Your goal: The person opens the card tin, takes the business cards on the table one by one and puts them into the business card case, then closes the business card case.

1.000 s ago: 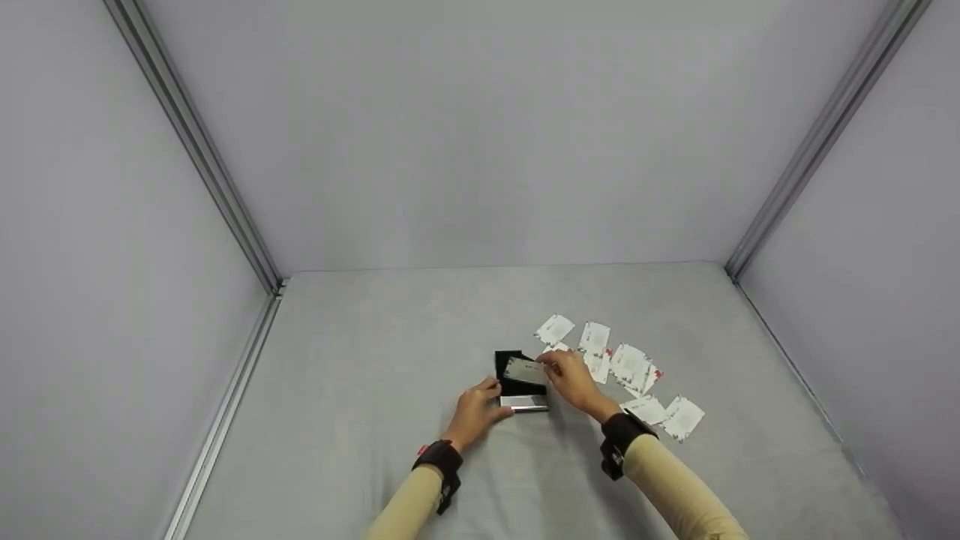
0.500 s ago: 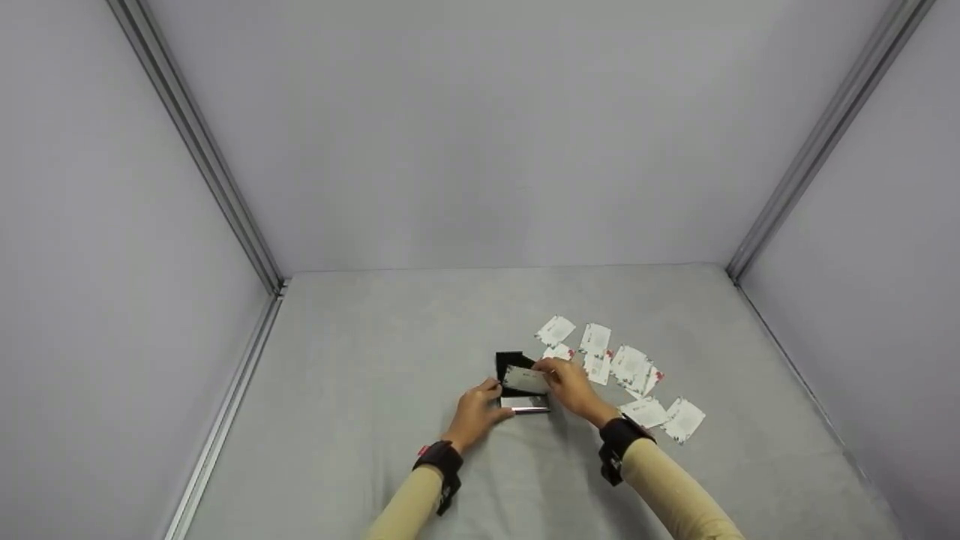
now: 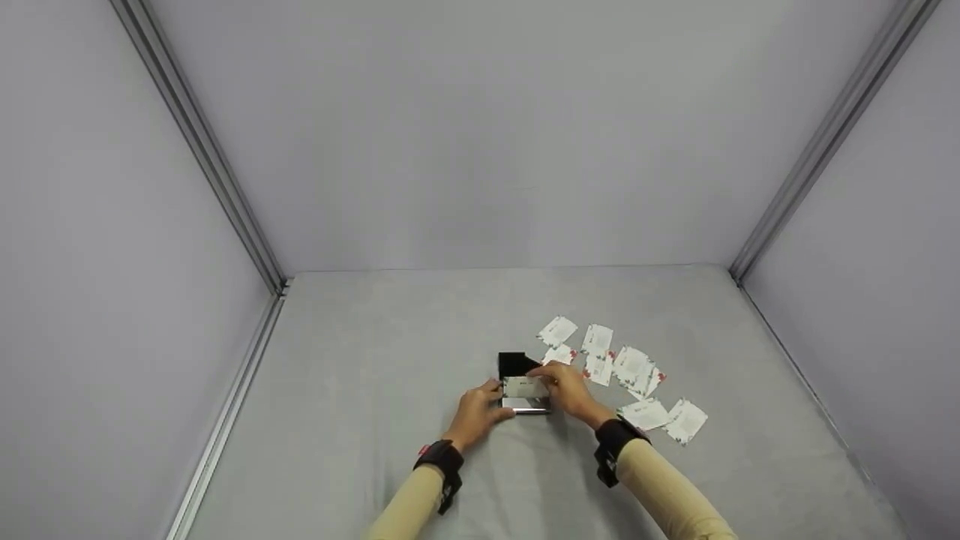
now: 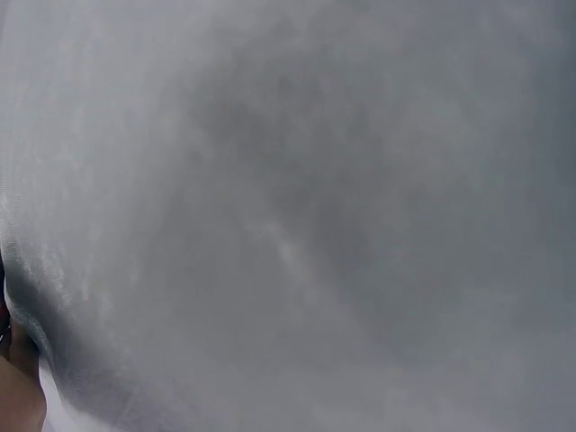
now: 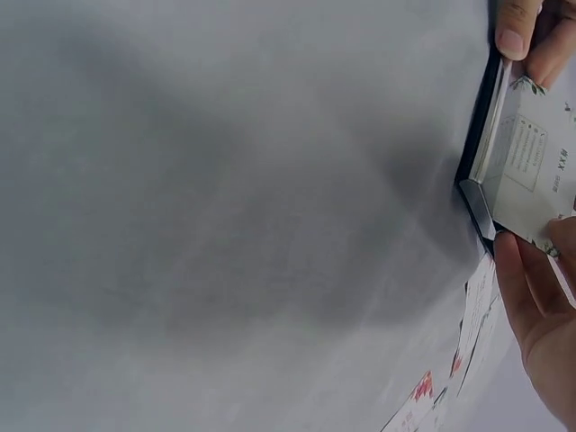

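Hands: left hand (image 3: 474, 411) grips the near left end of the card case; right hand (image 3: 570, 390) pinches a card at the case's right side.
Table: grey cloth-covered surface (image 3: 375, 405), walled by pale panels on the left, far and right sides.
Card case: small black case (image 3: 523, 386) with a silvery near edge, lid standing open on the far side, resting near the table's middle between both hands.
Case contents: one white printed card (image 3: 525, 388) lying in the open case, held by right fingertips (image 5: 526, 288).
Loose cards: white cards (image 3: 630, 367) scattered on the cloth, right of the case.
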